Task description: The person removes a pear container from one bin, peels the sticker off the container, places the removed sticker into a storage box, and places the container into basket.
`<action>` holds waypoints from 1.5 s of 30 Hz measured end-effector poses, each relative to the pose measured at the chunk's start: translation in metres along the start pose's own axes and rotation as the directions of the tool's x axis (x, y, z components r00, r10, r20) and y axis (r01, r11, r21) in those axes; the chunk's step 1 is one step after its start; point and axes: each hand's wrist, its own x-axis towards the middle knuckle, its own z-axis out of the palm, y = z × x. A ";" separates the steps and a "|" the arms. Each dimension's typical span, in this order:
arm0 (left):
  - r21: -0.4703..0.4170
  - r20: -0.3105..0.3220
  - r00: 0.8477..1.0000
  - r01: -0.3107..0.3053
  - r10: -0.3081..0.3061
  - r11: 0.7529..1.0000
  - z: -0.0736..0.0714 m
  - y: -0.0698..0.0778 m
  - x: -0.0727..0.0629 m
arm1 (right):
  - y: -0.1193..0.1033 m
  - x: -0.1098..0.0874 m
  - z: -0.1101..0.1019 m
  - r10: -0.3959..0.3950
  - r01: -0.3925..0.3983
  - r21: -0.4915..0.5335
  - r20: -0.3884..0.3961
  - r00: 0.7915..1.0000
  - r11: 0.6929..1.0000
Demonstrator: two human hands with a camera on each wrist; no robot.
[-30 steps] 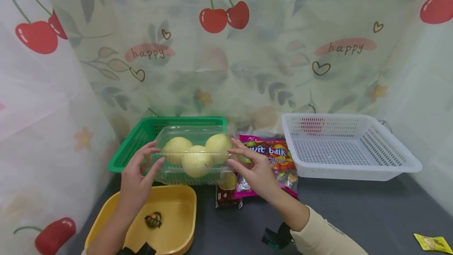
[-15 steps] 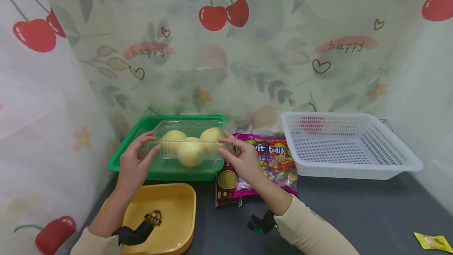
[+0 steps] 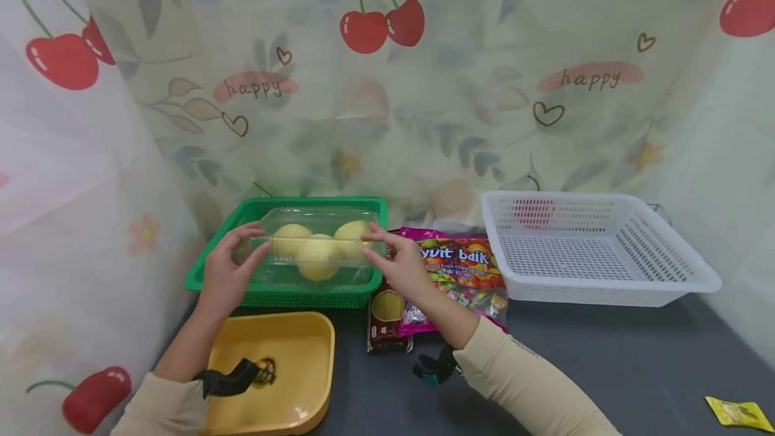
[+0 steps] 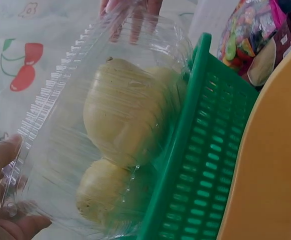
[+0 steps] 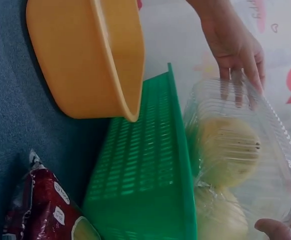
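Observation:
My left hand [image 3: 229, 268] and right hand [image 3: 402, 264] hold a clear plastic clamshell box [image 3: 327, 219] by its two ends. Inside it lie three pale yellow round fruits [image 3: 317, 258]. The box is at the mouth of the green basket [image 3: 200, 274]; in the right wrist view the basket's rim hides its lower side. Whether it touches the basket's floor, I cannot tell. Seen from the left wrist, my left thumb and fingers pinch the box's ridged edge [image 4: 45, 102]. The right wrist view shows my right thumb [image 5: 278, 230] against the box.
In front of the basket stands a yellow tub [image 3: 303, 369] with a small dark wrapped item [image 3: 266, 372]. A pink candy bag [image 3: 457, 268] and a dark red packet [image 3: 385, 318] lie to its right. Farther right are a white basket [image 3: 611, 291] and a yellow sachet [image 3: 739, 414].
Both hands have carried the box back and to the left, from in front of the green basket to within its rim. The other things have stayed put.

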 end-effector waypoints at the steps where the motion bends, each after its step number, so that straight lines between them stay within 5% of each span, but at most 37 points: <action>1: -0.003 0.001 1.000 0.002 -0.002 1.000 0.000 -0.001 0.001 | 0.000 0.001 0.001 0.006 -0.006 -0.005 0.004 1.000 1.000; 14: -0.008 0.030 0.997 0.072 -0.072 0.997 0.006 -0.022 0.010 | 0.008 0.021 0.005 0.074 -0.072 -0.043 0.031 0.997 0.996; 45: 0.001 0.080 0.990 0.115 -0.114 0.993 0.009 -0.049 0.021 | 0.022 0.043 0.012 0.159 -0.144 -0.120 0.127 0.979 0.982</action>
